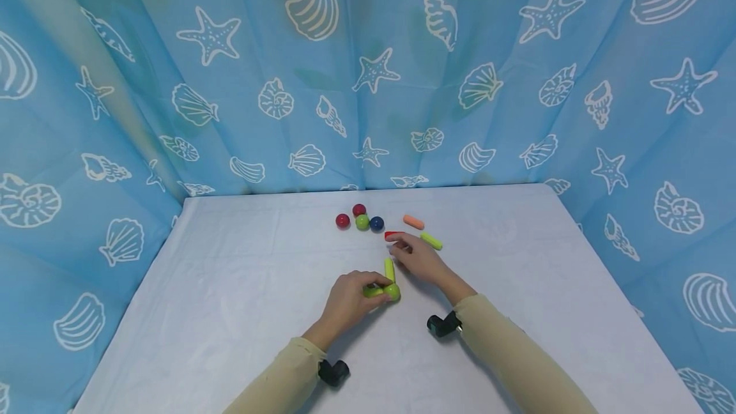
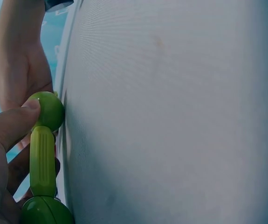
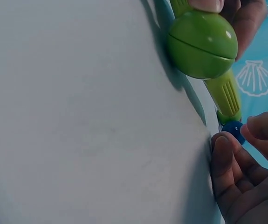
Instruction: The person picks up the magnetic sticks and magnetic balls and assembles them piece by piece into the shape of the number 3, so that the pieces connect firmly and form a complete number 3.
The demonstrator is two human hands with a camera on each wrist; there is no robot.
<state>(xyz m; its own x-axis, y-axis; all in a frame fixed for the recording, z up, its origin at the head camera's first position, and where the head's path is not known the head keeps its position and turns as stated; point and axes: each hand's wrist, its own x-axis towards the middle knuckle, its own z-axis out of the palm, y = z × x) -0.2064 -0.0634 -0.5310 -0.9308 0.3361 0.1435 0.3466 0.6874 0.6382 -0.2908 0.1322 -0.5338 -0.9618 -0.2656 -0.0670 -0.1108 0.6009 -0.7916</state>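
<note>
My left hand [image 1: 347,298] grips a joined piece of green balls and yellow-green rods. Its thumb presses on one green ball [image 2: 51,112]; from there a ridged rod [image 2: 43,161] runs to a second green ball [image 2: 47,211], which the hand covers in the head view. Another yellow-green rod [image 1: 390,269] points away from the first ball toward the back. My right hand [image 1: 422,259] reaches past this piece, its fingertips right at a red rod [image 1: 393,234] that they partly cover. In the right wrist view, its fingers [image 3: 223,154] are loosely bent with a gap at the thumb.
Behind the right hand lie a loose yellow-green rod [image 1: 431,240] and an orange rod [image 1: 413,221]. To their left sit two red balls [image 1: 342,221], a green ball [image 1: 362,222] and a blue ball [image 1: 376,223]. A blue shell-patterned curtain [image 1: 368,82] surrounds the white table [image 1: 241,286].
</note>
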